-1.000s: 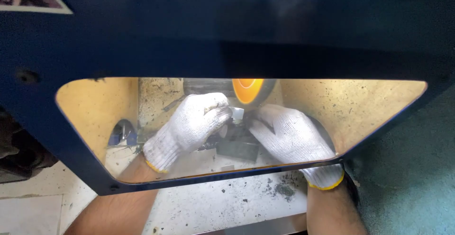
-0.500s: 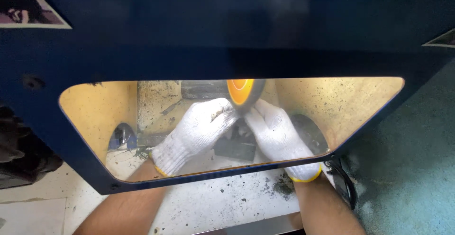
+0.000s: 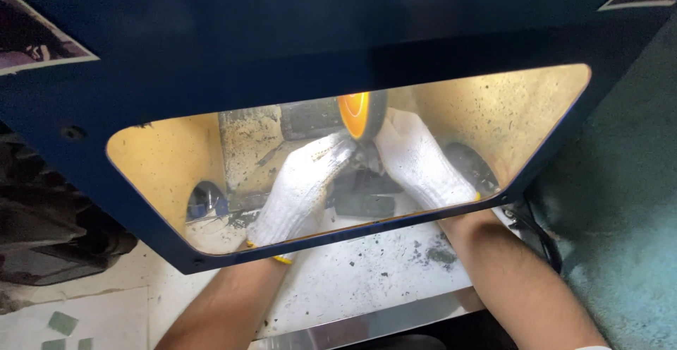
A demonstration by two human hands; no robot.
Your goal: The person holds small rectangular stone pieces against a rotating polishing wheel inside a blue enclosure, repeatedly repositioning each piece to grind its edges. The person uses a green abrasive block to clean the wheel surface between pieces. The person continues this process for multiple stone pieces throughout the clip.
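**Gloved hands at an orange wheel inside a blue hood**

Left hand (image 3: 300,188) and right hand (image 3: 417,161), both in white knit gloves, reaching through the opening of the blue hood (image 3: 296,46). Fingertips meeting just below the orange wheel (image 3: 355,114). Held piece hidden between the gloves; closure of either grasp impossible to tell. Dark debris scattered on the white ledge (image 3: 367,272).

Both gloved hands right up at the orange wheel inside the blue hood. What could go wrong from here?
1. The left hand and right hand work right beside the orange wheel; knit gloves could snag if it spins.
2. The blue hood hides part of the wheel, so contact is hard to judge.
3. Dark grit litters the white bench; it may fly up.
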